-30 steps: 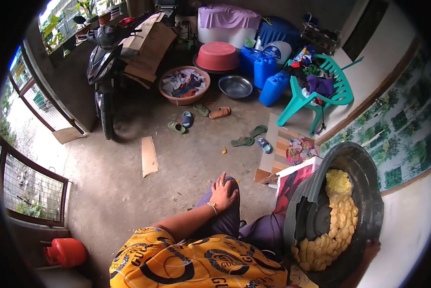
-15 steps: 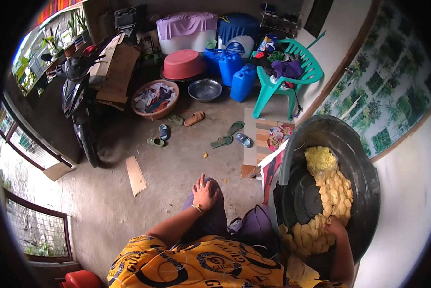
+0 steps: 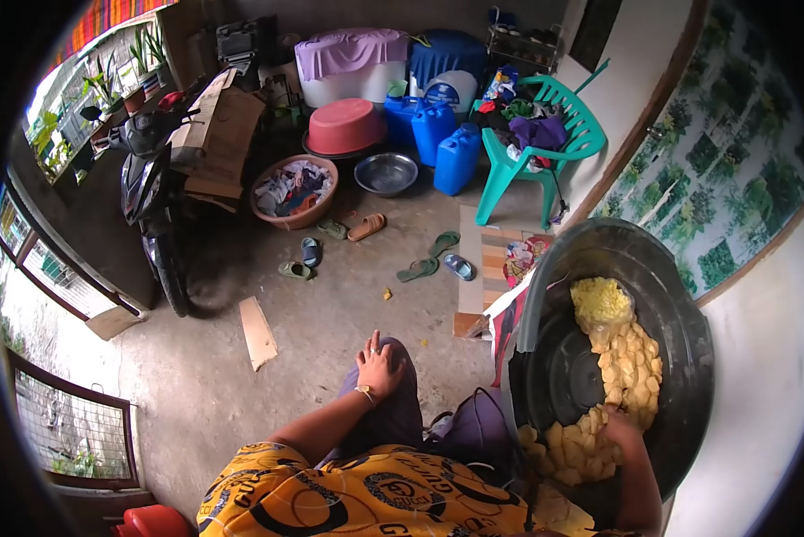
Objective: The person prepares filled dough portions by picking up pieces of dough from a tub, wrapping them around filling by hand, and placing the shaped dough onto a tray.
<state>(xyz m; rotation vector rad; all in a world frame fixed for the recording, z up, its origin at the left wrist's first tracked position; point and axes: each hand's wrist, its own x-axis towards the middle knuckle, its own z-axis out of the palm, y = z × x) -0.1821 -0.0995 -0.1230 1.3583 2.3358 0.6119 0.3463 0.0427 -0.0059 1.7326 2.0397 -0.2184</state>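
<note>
On my raised knee (image 3: 407,380) rests my left hand (image 3: 380,369), its fingers spread and holding nothing. My right hand (image 3: 620,427) reaches into a large dark tub (image 3: 693,358) at my right side. It touches a curved row of tan-yellow, flat rounded pieces (image 3: 632,371) lying along the tub's inside; its fingertips are hidden, so a grip cannot be made out. More such pieces (image 3: 570,447) lie left of that hand. Beyond them, at the far end of the row, is a clear plastic bag of paler yellow bits (image 3: 601,302).
Slippers (image 3: 417,269) lie scattered on the concrete floor, near a cardboard strip (image 3: 258,333). Further back stand a basin of clothes (image 3: 294,217), a metal basin (image 3: 386,190), blue jugs (image 3: 456,159) and a green chair (image 3: 497,183) piled with clothes. A motorcycle (image 3: 156,206) stands at left.
My right hand has shifted slightly among the tan-yellow pieces, with more of its fingers now hidden. My left hand stays on the knee. The whole view has moved a little.
</note>
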